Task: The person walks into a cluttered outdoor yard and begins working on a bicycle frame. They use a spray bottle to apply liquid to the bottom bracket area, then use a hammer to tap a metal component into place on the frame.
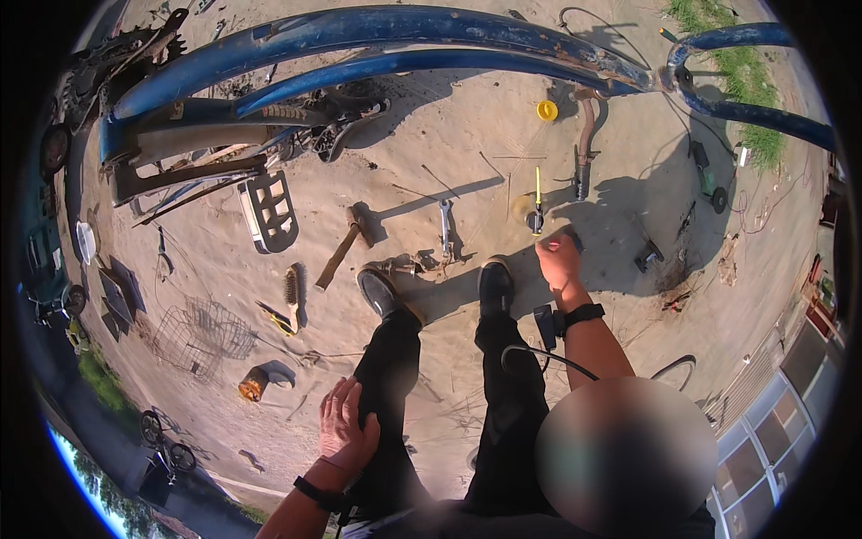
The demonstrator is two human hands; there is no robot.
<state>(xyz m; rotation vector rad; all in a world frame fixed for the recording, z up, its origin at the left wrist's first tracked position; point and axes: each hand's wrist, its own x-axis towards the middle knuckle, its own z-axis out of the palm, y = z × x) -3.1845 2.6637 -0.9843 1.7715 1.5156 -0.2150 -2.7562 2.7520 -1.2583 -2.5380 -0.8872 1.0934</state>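
My left hand (346, 422) rests on my left leg, its fingers loosely apart and holding nothing. My right hand (558, 260) is low over the sand, fingers curled; what they hold, if anything, is hidden. Just beyond them stands a yellow strip with a dark body (536, 218), perhaps a tape measure. A wrench (445, 225), a wooden-handled hammer (339, 253) and rusty metal parts (404, 267) lie around my shoes. To the left are a wire brush (293, 296), a yellow-handled tool (277, 319) and a black slotted part (268, 211).
A blue bicycle frame (404, 31) spans the top, with a rusty tube (585, 135) below it. A yellow cap (547, 110), a green power tool (705, 171), a wire basket (202, 337) and a log (253, 384) surround me. A blurred round patch covers the lower right.
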